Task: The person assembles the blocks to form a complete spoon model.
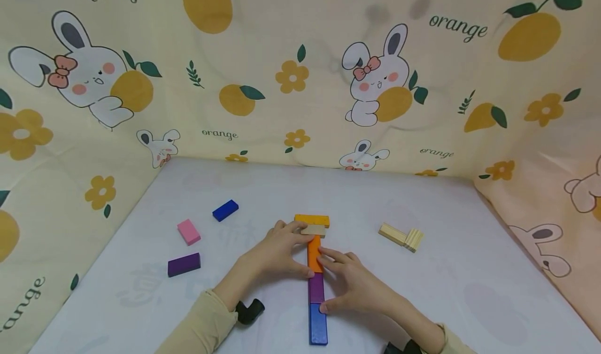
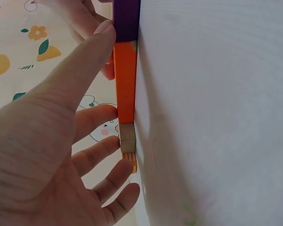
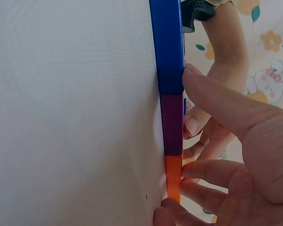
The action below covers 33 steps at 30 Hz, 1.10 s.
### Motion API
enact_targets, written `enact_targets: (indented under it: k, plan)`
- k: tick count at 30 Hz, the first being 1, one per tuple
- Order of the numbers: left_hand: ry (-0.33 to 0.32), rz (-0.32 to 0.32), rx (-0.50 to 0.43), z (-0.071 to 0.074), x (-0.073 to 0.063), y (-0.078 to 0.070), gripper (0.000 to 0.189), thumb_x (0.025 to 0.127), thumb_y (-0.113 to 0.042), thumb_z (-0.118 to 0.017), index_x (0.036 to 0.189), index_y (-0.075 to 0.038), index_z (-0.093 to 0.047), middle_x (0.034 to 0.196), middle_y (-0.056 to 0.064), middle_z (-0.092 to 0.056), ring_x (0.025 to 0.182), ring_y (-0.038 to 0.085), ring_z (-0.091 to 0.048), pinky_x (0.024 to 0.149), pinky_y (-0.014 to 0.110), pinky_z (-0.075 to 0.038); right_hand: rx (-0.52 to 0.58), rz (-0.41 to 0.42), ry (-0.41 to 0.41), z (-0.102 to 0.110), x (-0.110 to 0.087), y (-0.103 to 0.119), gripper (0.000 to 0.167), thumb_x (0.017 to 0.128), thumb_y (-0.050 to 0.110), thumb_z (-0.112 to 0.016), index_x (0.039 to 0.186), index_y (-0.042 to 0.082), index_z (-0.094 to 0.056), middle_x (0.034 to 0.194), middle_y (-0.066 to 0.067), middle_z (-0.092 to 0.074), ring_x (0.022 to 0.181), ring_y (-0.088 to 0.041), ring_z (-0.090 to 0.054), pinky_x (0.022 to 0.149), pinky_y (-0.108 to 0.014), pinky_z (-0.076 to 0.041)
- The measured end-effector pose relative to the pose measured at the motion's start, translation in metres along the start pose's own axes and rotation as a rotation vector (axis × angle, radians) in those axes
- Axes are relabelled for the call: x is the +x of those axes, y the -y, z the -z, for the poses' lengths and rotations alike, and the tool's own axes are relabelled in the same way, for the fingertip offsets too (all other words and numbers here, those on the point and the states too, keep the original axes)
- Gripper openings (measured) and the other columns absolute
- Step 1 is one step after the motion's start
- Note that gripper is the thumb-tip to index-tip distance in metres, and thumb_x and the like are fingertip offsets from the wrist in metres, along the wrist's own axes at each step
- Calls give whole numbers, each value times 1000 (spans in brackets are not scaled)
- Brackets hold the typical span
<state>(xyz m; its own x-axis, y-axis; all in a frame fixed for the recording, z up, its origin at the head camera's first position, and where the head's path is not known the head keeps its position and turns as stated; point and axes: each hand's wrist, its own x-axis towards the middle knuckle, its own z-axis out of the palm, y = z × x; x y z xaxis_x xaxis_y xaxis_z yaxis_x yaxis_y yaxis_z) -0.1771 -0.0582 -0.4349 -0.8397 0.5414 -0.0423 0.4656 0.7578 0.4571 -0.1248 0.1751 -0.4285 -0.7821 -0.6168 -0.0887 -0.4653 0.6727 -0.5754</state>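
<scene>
A line of wooden blocks runs away from me on the table in the head view: a blue block [image 1: 318, 325] nearest, then a purple block [image 1: 316, 288] and an orange block [image 1: 314, 257]. Beyond them a plain wood block [image 1: 315, 230] and a yellow-orange block [image 1: 312, 219] lie crosswise. My left hand [image 1: 280, 247] is on the left side, thumb at the orange-purple joint, fingers spread along the orange and plain blocks. From the right, my right hand [image 1: 354, 285] touches the line, its thumb at the blue block and fingertips against the orange one.
At the left lie a dark blue block [image 1: 225, 210], a pink block [image 1: 189, 232] and another purple block [image 1: 184, 265]. Several plain wood blocks [image 1: 393, 234] lie together at the right. A patterned cloth [image 1: 263, 57] rises behind the white table [image 1: 446, 291].
</scene>
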Motion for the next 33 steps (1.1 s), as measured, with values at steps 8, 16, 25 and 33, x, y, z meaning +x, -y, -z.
enact_targets:
  k: [8, 16, 25, 33]
  plan:
    - [-6, -5, -1, -2, 0, 3, 84, 71, -67, -76, 143, -29, -54, 153, 2, -36, 126, 33, -36, 101, 53, -37, 8, -13, 6, -1, 0, 0, 94, 72, 58, -80, 147, 12, -48, 157, -2, -30, 127, -29, -35, 100, -57, -38]
    - [-3, -1, -16, -2, -1, 5, 84, 71, -67, -76, 143, -29, -54, 153, 2, -36, 129, 37, -35, 103, 58, -33, 12, -17, 8, -1, 1, 0, 92, 73, 58, -80, 147, 13, -48, 157, -3, -31, 128, -30, -35, 100, -59, -37]
    - [-11, -8, 5, -2, 0, 1, 84, 71, -67, -77, 142, -28, -55, 152, 1, -37, 125, 32, -37, 101, 52, -36, 141, -48, -103, 13, -3, -13, 69, 79, 43, -82, 136, 10, -60, 143, -5, -51, 118, -28, -52, 92, -45, -48]
    - [-15, -2, 3, -1, -1, -1, 83, 71, -65, -78, 142, -27, -55, 153, 1, -36, 125, 30, -36, 100, 47, -37, 86, -216, -553, 65, -41, -74, 51, 81, 26, -83, 123, 3, -66, 116, -17, -65, 96, -31, -63, 72, -28, -55]
